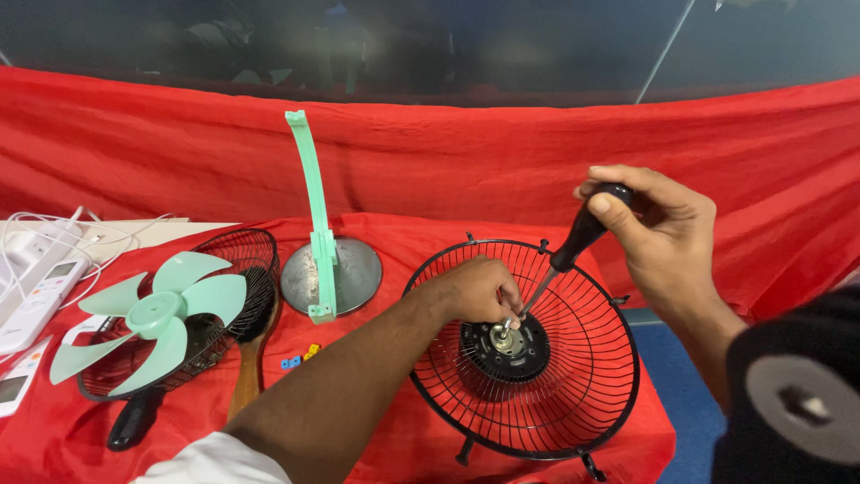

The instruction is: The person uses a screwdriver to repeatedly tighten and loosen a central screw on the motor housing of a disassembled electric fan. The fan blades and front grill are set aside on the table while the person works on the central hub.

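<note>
The black-handled screwdriver [573,246] slants down and left from the right hand [658,237], which grips its handle, to the dark round motor hub [506,348] at the centre of the black wire fan guard [524,345]. The left hand [475,291] is nearer the hub, fingers pinched at the silver shaft beside the tip, just above the hub

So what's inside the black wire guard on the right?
Inside the wire guard: a black motor hub, the screwdriver tip, and left hand fingers covering the screw.
</note>
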